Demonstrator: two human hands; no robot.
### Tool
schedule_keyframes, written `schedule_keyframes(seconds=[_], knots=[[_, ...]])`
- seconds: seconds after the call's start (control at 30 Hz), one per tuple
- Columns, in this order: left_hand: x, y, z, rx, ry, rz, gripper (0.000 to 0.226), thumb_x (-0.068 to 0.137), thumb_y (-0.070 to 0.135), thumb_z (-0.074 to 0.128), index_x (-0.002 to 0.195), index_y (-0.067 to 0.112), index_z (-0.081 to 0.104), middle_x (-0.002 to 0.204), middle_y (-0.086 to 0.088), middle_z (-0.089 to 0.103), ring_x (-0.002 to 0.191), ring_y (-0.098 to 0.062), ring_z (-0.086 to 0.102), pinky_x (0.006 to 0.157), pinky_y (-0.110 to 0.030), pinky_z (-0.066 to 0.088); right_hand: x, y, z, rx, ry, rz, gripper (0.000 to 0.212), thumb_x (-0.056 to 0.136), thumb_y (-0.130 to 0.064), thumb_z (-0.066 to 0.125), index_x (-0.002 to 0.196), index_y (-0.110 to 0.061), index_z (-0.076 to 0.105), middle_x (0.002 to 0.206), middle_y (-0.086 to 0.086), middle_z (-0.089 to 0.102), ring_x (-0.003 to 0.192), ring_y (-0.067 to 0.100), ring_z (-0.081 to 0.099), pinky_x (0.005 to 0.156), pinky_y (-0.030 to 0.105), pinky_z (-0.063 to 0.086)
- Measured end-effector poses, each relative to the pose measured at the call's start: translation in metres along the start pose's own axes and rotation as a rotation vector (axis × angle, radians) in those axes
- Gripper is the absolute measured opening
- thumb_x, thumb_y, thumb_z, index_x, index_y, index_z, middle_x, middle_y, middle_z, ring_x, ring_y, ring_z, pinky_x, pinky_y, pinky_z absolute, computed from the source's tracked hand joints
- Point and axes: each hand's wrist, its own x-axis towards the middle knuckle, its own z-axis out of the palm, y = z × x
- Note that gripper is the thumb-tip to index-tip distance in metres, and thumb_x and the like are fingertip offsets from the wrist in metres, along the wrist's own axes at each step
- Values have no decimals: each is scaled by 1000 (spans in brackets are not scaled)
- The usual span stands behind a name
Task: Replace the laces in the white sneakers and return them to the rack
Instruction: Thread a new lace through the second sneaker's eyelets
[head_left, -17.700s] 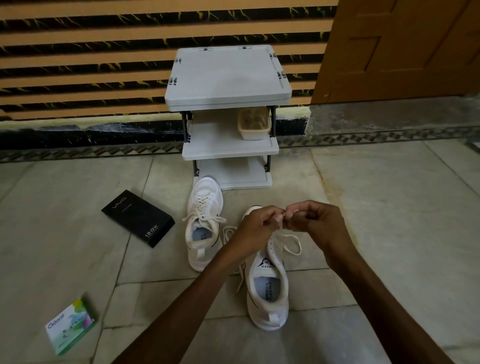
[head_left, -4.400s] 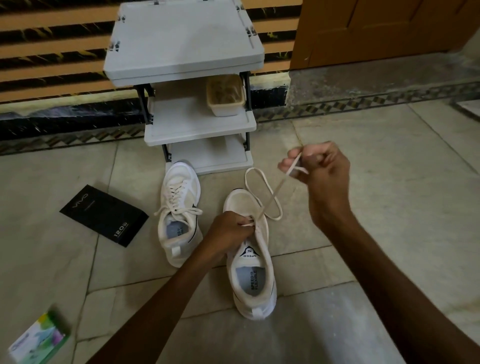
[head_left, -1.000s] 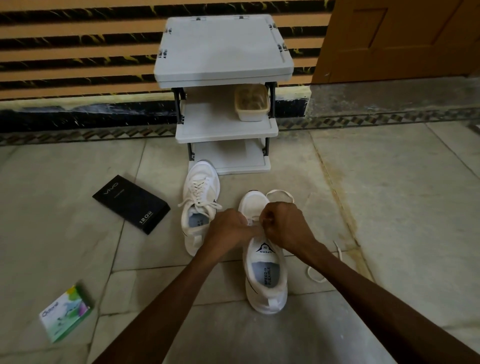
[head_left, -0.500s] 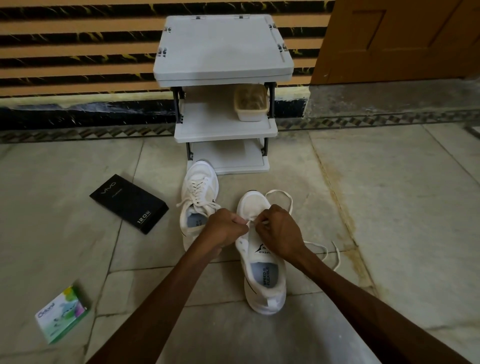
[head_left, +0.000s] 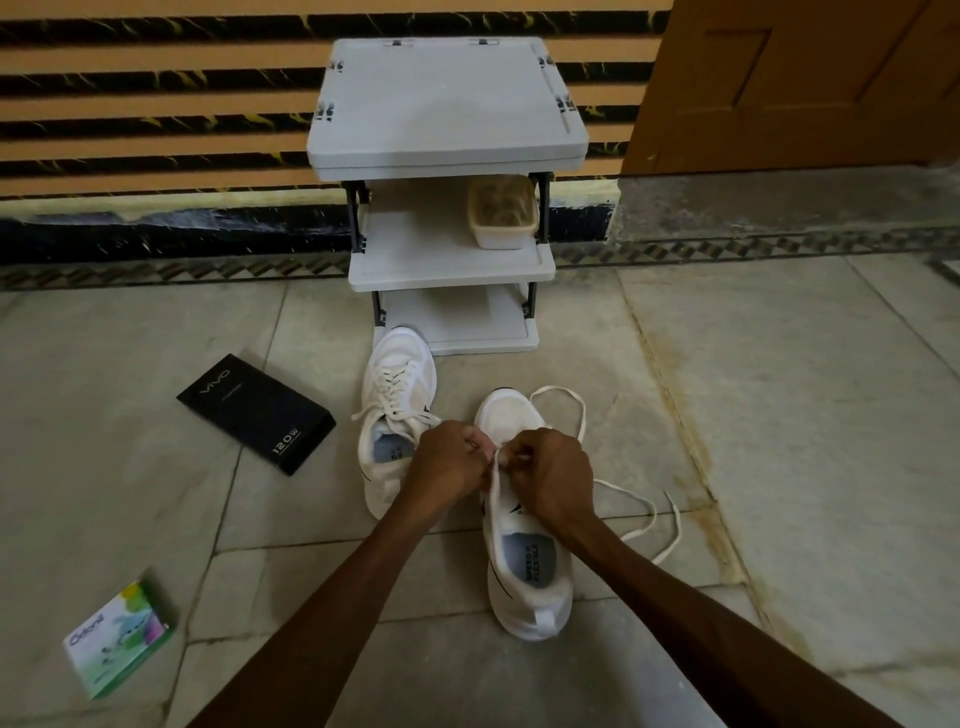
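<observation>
Grey plastic three-tier shoe rack (head_left: 447, 104) stands against the striped wall; its lower shelves are open, and only the middle one carries a beige plastic tub (head_left: 503, 215) at its right end. Both low white mesh sneakers sit on the tiled floor in front of it. The far white sneaker (head_left: 397, 374) is fully laced, with its toe just at the rack's bottom shelf. The near white sneaker (head_left: 530, 587) is under work, heel toward the person. A flat black cardboard box (head_left: 257, 413) and a small green-and-white carton (head_left: 117, 636) lie well to the left, clear of the work. The left hand (head_left: 449, 460) has its fingers curled tight at the eyelet row; whether it grips lace or upper cannot be told. The right hand (head_left: 553, 478) pinches the flat white lace (head_left: 566, 400) just above the tongue. Lacing appears to be at an early stage. Risks noted: a long loop lies beyond the toe and two loose ends trail right of the shoe, so uneven pulling could leave one end short. The flat lace may twist in an eyelet. The hands hide the eyelets, so a skipped hole could go unnoticed. Slack on the floor could snag when the shoe is lifted to the rack.
</observation>
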Motion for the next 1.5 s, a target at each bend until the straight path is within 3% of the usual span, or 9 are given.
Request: schedule_keyframes(seconds=[0.27, 0.4, 0.57, 0.67, 0.83, 1.0, 1.17, 1.37, 1.5], knots=[[2, -3, 3, 367, 98, 205, 15, 86, 20, 65, 79, 11, 75, 74, -5, 72, 69, -20, 68, 75, -36, 58, -20, -1, -13, -58, 115, -43, 60, 69, -33, 83, 120, -22, 53, 121, 0, 52, 88, 19, 62, 71, 23, 48], [-5, 19, -1, 956, 37, 345, 16, 93, 11, 58, 105, 5, 65, 110, -13, 64, 98, -27, 64, 82, -33, 50, -33, 2, -11, -82, 153, -8, 37, 78, -30, 74, 110, -22, 57, 101, -1, 65, 80, 16, 63, 73, 30, 55], [14, 23, -68, 1198, 471, 341, 25, 96, 5, 47, 121, 3, 51, 116, -12, 56, 98, -23, 62, 80, -28, 49, -36, 6, -14, -41, 132, -23, 16, 81, -31, 71, 91, -21, 64, 83, -2, 69, 74, 17, 64, 72, 38, 55], [29, 37, -99, 454, 684, 207, 19, 96, 15, 52, 107, 4, 62, 102, -9, 65, 92, -24, 64, 78, -30, 48, -35, 6, -16, -15, 121, 0, 16, 80, -31, 73, 90, -22, 65, 81, -4, 69, 72, 14, 64, 71, 35, 55], [0, 54, -52, -980, -131, -20, 14, 100, 10, 44, 99, 6, 57, 79, -7, 70, 62, -18, 67, 60, -28, 59, -36, 7, -15, 7, 134, 2, 16, 79, -32, 74, 88, -21, 67, 79, -3, 70, 71, 15, 66, 70, 36, 56], [-7, 10, -11, 417, 26, 310, 10, 97, 17, 45, 91, 19, 53, 81, -2, 64, 74, -23, 61, 59, -28, 43, -36, 7, -15, 25, 149, 24, 18, 78, -36, 74, 88, -24, 66, 79, -4, 70, 71, 14, 66, 71, 36, 57], [-1, -1, -6, 891, -46, 329, 16, 94, 15, 55, 103, 7, 66, 105, -13, 68, 99, -29, 64, 79, -35, 48, -39, 4, -15, 26, 155, 25, 17, 78, -34, 74, 87, -24, 65, 79, -5, 70, 71, 13, 66, 71, 35, 56], [-15, 61, -54, -751, -133, 152, 33, 90, -11, 42, 73, 15, 54, 63, 5, 59, 61, -6, 52, 68, -24, 39, -45, 5, -15, 47, 143, 25, 14, 82, -37, 72, 85, -25, 65, 79, -7, 70, 71, 10, 64, 71, 33, 55], [-22, 87, -77, -1217, -238, 255, 27, 96, -1, 45, 77, 16, 56, 66, 2, 55, 70, -11, 56, 89, -38, 51, -47, 4, -12, 86, 156, 35, 12, 82, -37, 72, 85, -26, 66, 78, -9, 69, 71, 6, 63, 72, 32, 56]])
